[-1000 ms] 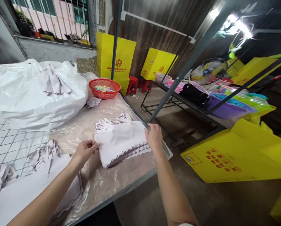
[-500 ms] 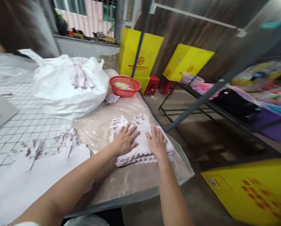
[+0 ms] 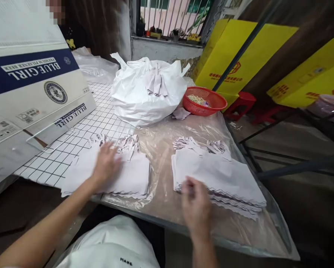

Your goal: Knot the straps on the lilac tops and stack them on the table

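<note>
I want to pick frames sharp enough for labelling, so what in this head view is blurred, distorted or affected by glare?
Head view: both hands are motion-smeared, the right hand more than the left hand; the white cloth stacks, red basket and the print on the carton stay sharp; the wide lens bends the table edge; the clear plastic sheet shows soft sheen, no harsh glare.

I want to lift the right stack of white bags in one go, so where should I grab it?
Probably by the near zigzag edge of the right stack, coming from the front beside the right hand. The layers lie flush and exposed there, so fingers could slide under; the far end breaks into loose handle loops.
</note>
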The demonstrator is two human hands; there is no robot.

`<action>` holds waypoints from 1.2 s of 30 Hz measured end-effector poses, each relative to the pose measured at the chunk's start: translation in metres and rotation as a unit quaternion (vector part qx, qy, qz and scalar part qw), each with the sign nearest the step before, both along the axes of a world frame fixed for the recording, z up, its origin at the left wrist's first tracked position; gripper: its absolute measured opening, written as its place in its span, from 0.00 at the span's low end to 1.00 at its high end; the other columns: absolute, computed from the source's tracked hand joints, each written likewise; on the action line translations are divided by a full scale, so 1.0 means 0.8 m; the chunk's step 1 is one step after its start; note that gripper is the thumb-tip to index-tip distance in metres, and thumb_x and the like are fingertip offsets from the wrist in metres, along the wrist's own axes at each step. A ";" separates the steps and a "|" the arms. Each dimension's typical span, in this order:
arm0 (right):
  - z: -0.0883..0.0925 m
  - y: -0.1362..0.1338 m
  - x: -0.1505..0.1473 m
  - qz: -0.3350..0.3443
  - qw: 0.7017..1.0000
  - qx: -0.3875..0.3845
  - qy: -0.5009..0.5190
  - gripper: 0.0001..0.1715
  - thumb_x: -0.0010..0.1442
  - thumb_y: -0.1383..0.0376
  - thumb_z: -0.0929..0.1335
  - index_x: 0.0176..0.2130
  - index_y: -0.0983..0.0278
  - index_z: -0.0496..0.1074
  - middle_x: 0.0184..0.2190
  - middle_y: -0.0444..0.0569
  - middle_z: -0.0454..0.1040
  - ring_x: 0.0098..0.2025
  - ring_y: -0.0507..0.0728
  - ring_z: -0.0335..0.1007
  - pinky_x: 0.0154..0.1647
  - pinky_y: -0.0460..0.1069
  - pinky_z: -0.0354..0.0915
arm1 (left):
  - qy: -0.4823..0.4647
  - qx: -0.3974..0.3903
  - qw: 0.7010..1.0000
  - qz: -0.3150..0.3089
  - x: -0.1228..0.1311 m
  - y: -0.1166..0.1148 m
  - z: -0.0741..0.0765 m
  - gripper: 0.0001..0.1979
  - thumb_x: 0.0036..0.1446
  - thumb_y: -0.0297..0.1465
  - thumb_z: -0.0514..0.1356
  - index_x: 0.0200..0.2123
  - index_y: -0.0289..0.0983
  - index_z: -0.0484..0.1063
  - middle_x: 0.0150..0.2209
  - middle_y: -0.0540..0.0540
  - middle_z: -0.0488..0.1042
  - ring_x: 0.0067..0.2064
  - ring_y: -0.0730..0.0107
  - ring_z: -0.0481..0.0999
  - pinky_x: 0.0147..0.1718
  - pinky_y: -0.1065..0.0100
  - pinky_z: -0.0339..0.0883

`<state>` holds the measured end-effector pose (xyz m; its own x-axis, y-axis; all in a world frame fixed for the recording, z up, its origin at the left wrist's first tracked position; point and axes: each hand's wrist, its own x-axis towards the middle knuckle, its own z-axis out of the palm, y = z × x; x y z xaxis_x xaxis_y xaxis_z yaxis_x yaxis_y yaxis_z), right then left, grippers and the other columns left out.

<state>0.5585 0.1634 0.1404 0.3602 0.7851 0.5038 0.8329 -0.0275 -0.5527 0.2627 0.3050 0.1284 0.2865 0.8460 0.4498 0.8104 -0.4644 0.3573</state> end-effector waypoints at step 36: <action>-0.053 0.016 -0.101 0.037 0.920 -0.273 0.280 0.28 0.47 0.39 0.70 0.28 0.61 0.73 0.20 0.44 0.70 0.23 0.56 0.67 0.26 0.49 0.67 | -0.138 -0.216 0.937 0.237 -0.162 -0.086 -0.006 0.20 0.52 0.52 0.58 0.35 0.41 0.73 0.28 0.49 0.73 0.29 0.64 0.73 0.27 0.65 0.71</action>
<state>0.4776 0.1763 0.0980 0.3792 0.8987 -0.2204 0.4332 -0.3829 -0.8160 0.1332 0.2363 0.1233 -0.2449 0.9688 0.0378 0.7386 0.1612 0.6546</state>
